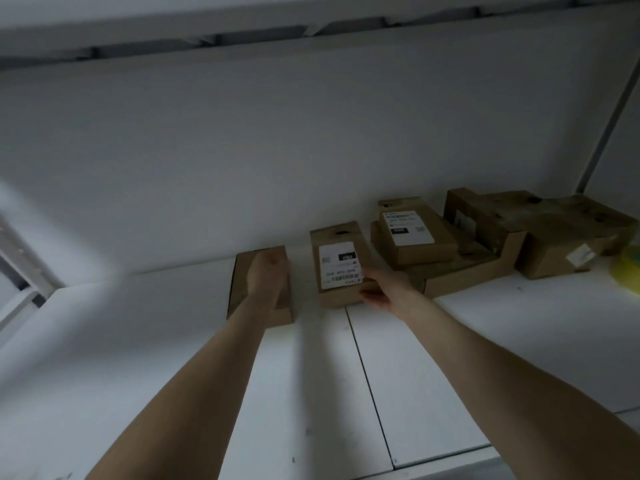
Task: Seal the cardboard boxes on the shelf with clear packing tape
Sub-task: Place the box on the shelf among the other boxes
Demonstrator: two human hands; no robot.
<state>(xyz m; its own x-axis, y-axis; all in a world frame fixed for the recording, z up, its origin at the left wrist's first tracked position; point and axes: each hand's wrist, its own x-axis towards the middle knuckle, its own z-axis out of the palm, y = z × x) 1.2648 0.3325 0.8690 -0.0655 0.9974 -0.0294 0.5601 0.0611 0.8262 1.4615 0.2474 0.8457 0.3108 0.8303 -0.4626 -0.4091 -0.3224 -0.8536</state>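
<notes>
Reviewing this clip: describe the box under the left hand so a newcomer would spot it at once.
On the white shelf, cardboard boxes sit along the back wall. The leftmost box lies under the left hand. Unlike the labelled box beside it, which the right hand holds, its visible top shows no white label.

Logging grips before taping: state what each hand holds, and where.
Left hand grips the plain box from above, near its far end. Right hand holds the labelled box by its near right corner.
</notes>
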